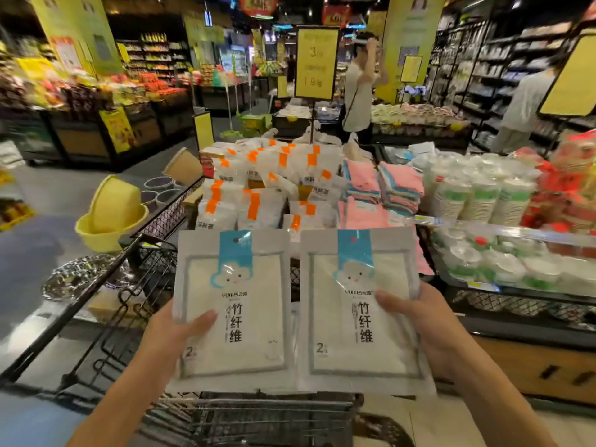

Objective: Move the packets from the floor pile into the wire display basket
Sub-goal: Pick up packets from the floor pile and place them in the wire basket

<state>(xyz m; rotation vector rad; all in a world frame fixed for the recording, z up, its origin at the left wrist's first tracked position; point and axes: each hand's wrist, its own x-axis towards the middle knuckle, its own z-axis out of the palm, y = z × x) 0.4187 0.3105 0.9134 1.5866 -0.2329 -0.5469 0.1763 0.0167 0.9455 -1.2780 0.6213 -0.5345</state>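
Observation:
Two white packets with blue cloud headers are held up side by side in the head view. My left hand [174, 333] grips the left packet [238, 317] by its lower left edge, thumb on the front. My right hand [429, 330] grips the right packet [358, 317] by its right edge, thumb on the front. Both hang above the black wire display basket [267, 414], whose rim and mesh show below and to the left. The floor pile is out of view.
Behind the packets stand several white packs with orange labels [254, 195], pink and blue cloth stacks [383, 188], and paper cup stacks [477, 195]. Yellow basins [109, 217] sit left. A price sign [316, 62] stands behind. Two people stand in the aisle at the back right.

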